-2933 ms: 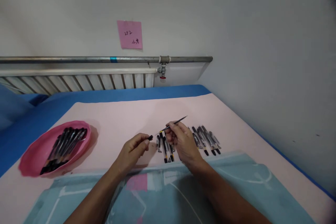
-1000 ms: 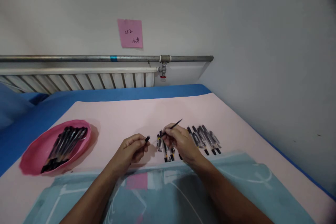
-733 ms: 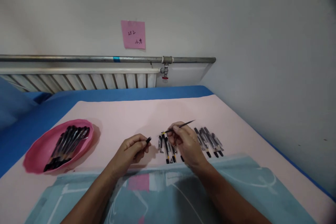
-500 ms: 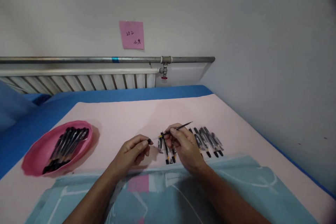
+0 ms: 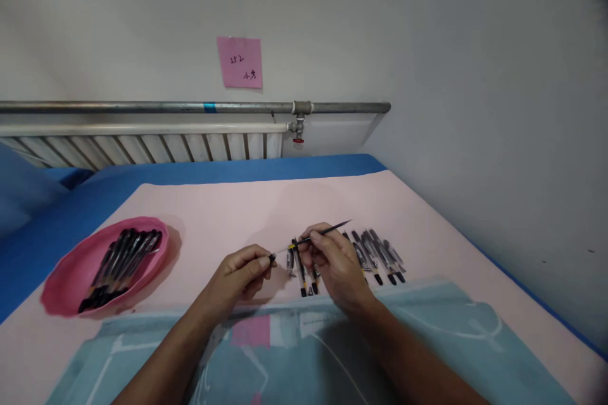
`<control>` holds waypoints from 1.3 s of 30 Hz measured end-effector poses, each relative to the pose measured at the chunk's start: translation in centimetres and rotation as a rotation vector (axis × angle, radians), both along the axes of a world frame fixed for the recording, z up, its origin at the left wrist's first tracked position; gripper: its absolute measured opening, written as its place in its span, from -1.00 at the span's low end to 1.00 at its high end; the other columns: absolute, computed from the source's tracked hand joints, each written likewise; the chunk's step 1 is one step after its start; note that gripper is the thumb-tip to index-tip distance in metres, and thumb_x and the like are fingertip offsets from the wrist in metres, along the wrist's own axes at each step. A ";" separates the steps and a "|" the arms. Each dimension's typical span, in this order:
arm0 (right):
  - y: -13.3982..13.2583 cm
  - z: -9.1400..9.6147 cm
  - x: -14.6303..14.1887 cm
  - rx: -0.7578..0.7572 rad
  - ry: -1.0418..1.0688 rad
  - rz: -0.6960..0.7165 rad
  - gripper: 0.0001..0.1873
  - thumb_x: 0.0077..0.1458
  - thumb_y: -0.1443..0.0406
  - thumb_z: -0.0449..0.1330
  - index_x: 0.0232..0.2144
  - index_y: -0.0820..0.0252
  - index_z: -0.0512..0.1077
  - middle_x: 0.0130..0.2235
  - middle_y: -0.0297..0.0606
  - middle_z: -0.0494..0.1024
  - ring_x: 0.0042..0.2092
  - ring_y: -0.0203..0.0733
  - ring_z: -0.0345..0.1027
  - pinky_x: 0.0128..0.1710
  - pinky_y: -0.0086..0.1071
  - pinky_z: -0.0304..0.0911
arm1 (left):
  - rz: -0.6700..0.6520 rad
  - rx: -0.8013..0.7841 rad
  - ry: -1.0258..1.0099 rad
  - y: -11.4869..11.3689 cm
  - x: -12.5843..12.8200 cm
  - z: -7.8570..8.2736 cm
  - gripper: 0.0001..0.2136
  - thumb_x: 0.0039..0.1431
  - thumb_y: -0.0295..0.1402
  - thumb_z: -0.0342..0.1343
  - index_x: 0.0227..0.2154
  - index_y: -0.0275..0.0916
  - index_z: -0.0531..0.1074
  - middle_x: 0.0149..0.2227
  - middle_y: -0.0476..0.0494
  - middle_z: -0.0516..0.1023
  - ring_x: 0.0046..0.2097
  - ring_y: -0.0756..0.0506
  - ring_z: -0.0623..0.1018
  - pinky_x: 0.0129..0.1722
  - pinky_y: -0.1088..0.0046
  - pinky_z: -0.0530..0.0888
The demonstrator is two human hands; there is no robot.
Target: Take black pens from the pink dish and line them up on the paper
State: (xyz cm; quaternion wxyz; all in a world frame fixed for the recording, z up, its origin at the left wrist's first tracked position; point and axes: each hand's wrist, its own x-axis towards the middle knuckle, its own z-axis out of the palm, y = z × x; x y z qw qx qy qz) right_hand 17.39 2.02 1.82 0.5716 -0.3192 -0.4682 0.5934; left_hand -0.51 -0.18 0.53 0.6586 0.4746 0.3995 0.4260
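Right hand [image 5: 330, 259] fingers pinched on thin refill [image 5: 327, 231]

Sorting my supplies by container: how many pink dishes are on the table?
1. The pink dish sits at the table's left side, holding a bundle of black pens. No other dish shows; the loose pens by the right hand lie on the pink sheet.

Pink sheet [image 5: 266, 202]: I see open surface across the middle and far edge. Left edge blocked by pink bowl [image 5: 61, 278] of pens. Near right, loose pens [image 5: 380, 253] lie in a row. Wall [image 5: 498, 139] closes the right edge.
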 end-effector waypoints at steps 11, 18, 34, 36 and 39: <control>-0.1 0.2 0.3 0.035 -0.086 0.052 -0.87 0.04 0.27 0.08 -0.41 0.23 0.37 -0.55 -0.32 0.41 -0.54 -0.35 0.23 -0.55 -0.46 0.12 | -0.004 0.006 0.033 0.1 0.1 -0.1 -0.80 0.06 -0.22 0.06 -0.44 -0.29 0.36 -0.58 0.08 0.26 -0.66 0.18 0.12 -0.69 0.63 -0.05; 0.1 0.5 0.5 0.031 -0.261 0.026 -0.85 0.05 0.25 0.08 -0.46 0.22 0.35 -0.58 -0.37 0.39 -0.56 -0.38 0.22 -0.56 -0.49 0.12 | -0.041 0.065 0.211 0.0 -0.2 -0.2 -0.77 0.09 -0.18 0.02 -0.45 -0.27 0.34 -0.60 0.11 0.18 -0.64 0.14 0.10 -0.66 0.60 -0.02; 1.0 0.3 1.7 0.369 -1.061 0.060 -0.87 -0.01 0.41 0.07 -0.52 0.20 0.38 -0.49 -0.36 0.37 -0.42 -0.33 0.21 -0.44 -0.46 0.05 | 0.180 0.004 0.056 0.5 -0.8 0.3 -0.81 0.06 -0.23 0.05 -0.46 -0.27 0.34 -0.60 0.11 0.22 -0.66 0.18 0.07 -0.70 0.63 -0.08; 0.7 0.2 1.5 0.519 -1.273 0.128 -0.86 0.00 0.44 0.05 -0.52 0.22 0.39 -0.42 -0.29 0.39 -0.35 -0.30 0.23 -0.37 -0.43 0.06 | 0.175 0.007 0.070 0.5 -0.7 0.4 -0.80 0.06 -0.23 0.05 -0.48 -0.28 0.33 -0.63 0.13 0.18 -0.67 0.17 0.06 -0.70 0.63 -0.07; 0.3 -0.2 1.0 0.644 -1.523 0.159 -0.85 0.02 0.42 0.06 -0.53 0.25 0.38 -0.38 -0.21 0.39 -0.32 -0.24 0.22 -0.31 -0.37 0.05 | 0.162 0.001 0.099 0.4 -0.5 0.6 -0.80 0.06 -0.22 0.05 -0.48 -0.28 0.33 -0.66 0.13 0.16 -0.67 0.16 0.08 -0.70 0.63 -0.07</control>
